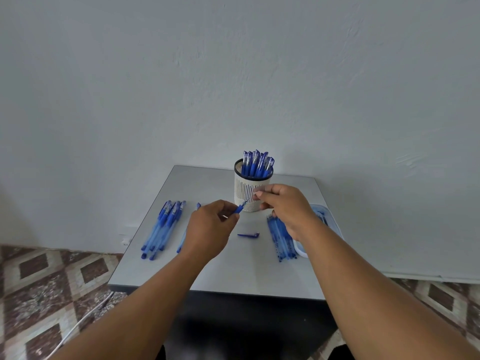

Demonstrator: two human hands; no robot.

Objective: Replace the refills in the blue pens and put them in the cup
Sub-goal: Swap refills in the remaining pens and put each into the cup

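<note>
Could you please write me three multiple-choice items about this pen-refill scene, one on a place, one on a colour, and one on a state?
1. Where does the loose blue cap lie?
A. On the table between the two hands
B. Inside the cup
C. On the floor

2. What colour is the slotted cup?
A. Red
B. White with a dark rim
C. Green

3. What is the left hand doing?
A. Lying flat on the table
B. Holding the cup
C. Gripping a blue pen

Answers: 1 A, the cap rests on the bare table in front of the cup. 2 B, its wall is white under a dark rim. 3 C, its fingers curl round the blue pen, whose tip points toward the right hand.
</note>
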